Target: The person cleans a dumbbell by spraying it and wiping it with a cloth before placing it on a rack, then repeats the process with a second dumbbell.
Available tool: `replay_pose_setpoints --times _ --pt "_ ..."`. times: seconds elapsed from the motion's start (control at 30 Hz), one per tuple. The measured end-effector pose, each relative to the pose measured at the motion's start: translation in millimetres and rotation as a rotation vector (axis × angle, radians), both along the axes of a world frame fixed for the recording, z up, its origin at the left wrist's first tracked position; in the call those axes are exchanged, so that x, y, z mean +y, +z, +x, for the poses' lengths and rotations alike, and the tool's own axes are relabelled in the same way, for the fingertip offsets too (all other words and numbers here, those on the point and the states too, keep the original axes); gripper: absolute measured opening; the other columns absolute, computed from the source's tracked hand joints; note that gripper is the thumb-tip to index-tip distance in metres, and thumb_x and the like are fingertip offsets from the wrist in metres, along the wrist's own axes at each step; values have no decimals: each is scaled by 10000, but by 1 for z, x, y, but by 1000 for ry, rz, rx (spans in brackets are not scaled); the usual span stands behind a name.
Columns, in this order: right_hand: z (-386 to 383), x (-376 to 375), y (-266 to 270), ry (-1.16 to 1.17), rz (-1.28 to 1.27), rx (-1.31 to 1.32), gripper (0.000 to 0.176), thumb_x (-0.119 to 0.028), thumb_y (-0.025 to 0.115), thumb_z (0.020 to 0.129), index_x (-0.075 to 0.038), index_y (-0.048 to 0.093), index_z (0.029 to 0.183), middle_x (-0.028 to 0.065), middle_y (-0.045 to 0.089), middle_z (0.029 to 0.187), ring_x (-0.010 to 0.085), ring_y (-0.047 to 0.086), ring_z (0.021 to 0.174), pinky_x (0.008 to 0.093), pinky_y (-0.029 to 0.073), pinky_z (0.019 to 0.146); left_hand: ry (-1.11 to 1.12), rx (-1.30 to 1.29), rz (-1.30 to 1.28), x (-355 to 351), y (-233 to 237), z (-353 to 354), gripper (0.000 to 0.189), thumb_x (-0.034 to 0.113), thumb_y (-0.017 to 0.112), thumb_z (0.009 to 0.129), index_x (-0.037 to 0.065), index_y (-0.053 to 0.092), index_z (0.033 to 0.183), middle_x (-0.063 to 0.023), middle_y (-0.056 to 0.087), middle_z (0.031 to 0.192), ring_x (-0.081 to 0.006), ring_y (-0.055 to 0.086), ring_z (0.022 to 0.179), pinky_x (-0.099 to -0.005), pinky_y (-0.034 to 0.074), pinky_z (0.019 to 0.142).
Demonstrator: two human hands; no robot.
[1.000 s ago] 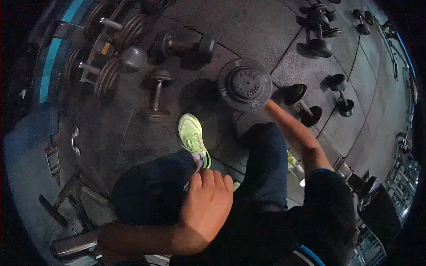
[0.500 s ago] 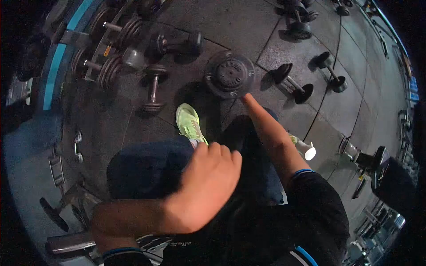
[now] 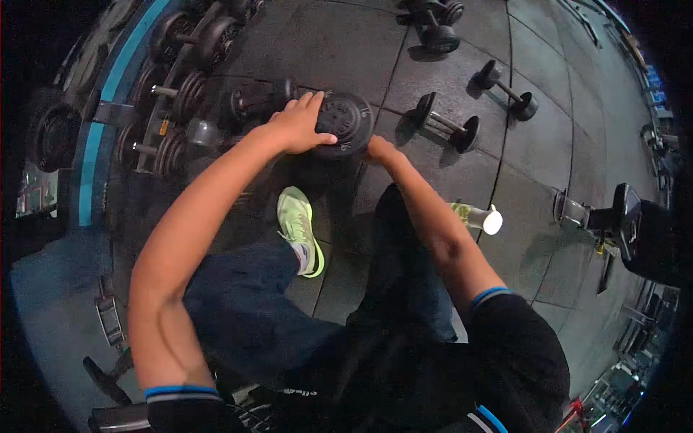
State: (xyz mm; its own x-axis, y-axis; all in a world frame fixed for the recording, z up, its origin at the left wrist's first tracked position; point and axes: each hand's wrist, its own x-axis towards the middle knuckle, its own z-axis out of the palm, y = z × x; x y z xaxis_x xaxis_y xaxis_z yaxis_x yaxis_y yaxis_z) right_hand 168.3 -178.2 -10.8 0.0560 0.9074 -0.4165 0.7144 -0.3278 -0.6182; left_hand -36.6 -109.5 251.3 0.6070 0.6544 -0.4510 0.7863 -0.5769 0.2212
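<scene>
A round black dumbbell (image 3: 345,124) is seen end-on in front of my knees, with raised lettering and "16" marks on its plate. From the right, my right hand (image 3: 381,150) reaches behind that plate and grips the dumbbell; most of its fingers are hidden. My left hand (image 3: 297,124) lies against the plate's left rim, fingers stretched out and thumb over the face. The dumbbell's handle and far end are out of sight behind the plate. Below it, a light green shoe (image 3: 297,220) stands on the floor.
Other dumbbells lie on the dark tiled floor, including one to the right (image 3: 449,123), another beyond it (image 3: 507,90) and a group at the back (image 3: 437,36). Weight plates hang on a rack (image 3: 189,97) at left. A padded machine (image 3: 653,231) stands at right.
My left hand has swung up and forward from above my lap to the dumbbell's rim. The dumbbell and my right hand appear slightly further left in view, as the view has shifted.
</scene>
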Motion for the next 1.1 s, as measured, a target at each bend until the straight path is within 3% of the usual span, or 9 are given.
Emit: replay_pose_setpoints --times 0.07,0.2,0.27,0.47,0.77,0.83,0.93,1.0,1.1 --pt "31 -50 46 183 104 -265 498 -314 707 902 -38 614 1306 210 669 1256 412 639 1150 485 511 985 -13 29 66 7 -39 2 1057 485 739 891 38 124 1625 -203 235 1667 -403 283 1514 -555 329 1188" --pt "80 -181 205 -195 728 -315 451 -205 807 816 -33 662 1206 177 687 1177 395 637 1124 473 484 982 -12 7 44 9 -74 -2 1085 507 743 879 84 96 1640 -161 203 1685 -385 288 1507 -586 328 1172" --pt "112 -245 207 -423 745 -448 628 -275 834 820 -25 588 1341 192 643 1274 383 591 1223 447 435 1065 9 -15 82 9 -75 2 1018 513 741 879 54 199 1608 -167 294 1641 -383 340 1477 -586 344 1158" --pt "136 -354 97 -685 482 -4 1038 -460 876 787 18 338 1535 215 485 1492 360 471 1377 457 345 1163 -9 -32 171 12 -73 3 980 554 754 852 18 320 1548 -174 431 1550 -361 414 1432 -560 385 1127" --pt "140 -269 44 -943 725 2 701 -218 826 877 -26 477 1453 160 618 1308 220 645 1105 328 517 925 5 -21 166 10 -70 2 990 563 752 848 39 310 1562 -155 430 1557 -349 433 1414 -565 385 1120" --pt "139 -245 66 -823 831 -202 602 -221 808 897 -19 543 1398 99 677 1111 179 648 1009 314 506 896 0 -14 158 8 -68 1 996 571 739 855 44 294 1573 -148 418 1572 -346 418 1429 -564 380 1126" --pt "129 -189 115 -715 997 -30 532 -214 809 889 -17 598 1336 96 685 1230 168 638 1034 338 503 903 2 -38 187 5 -76 -6 998 587 713 869 54 272 1589 -141 394 1597 -343 400 1446 -563 370 1135" --pt "117 -164 164 -686 726 178 500 -221 814 886 -28 625 1307 81 695 1214 162 637 1046 335 501 920 -3 -60 209 5 -82 -11 997 597 697 877 60 263 1595 -138 379 1612 -340 394 1452 -562 364 1139" --pt "95 -116 204 -533 816 227 455 -212 818 882 -45 640 1267 94 698 1213 164 657 1021 319 514 893 -14 -80 219 5 -85 -14 990 606 684 884 62 264 1597 -136 370 1621 -333 389 1456 -563 357 1143"
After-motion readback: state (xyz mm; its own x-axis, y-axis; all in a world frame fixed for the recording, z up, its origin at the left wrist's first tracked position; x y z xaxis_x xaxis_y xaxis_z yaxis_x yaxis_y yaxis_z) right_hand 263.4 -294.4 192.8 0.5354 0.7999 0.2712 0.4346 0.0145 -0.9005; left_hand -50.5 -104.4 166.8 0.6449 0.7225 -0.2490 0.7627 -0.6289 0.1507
